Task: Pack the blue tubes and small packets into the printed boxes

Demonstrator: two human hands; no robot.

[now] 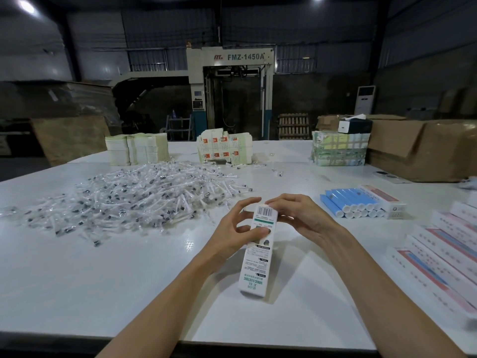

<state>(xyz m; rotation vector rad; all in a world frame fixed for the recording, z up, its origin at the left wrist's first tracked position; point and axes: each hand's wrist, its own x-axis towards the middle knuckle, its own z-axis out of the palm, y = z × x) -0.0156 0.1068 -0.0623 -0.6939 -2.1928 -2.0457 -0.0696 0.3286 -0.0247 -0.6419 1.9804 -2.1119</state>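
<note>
The left hand [232, 232] is gripping the printed box [255, 267], the right hand [302, 215] is pinching its top; squeezing hard might crush it.

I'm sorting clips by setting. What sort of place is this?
Most likely a factory or warehouse packing floor: a large beige industrial machine marked FMZ-1450A stands behind the white work table, which bears a heap of small clear-wrapped packets, stacked blue tubes and brown cardboard cartons.

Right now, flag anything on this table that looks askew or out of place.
A few small packets lie strayed beyond the main heap, toward the far right. The stack of flat printed cartons at the far edge slumps unevenly. Nothing else stands out.
</note>
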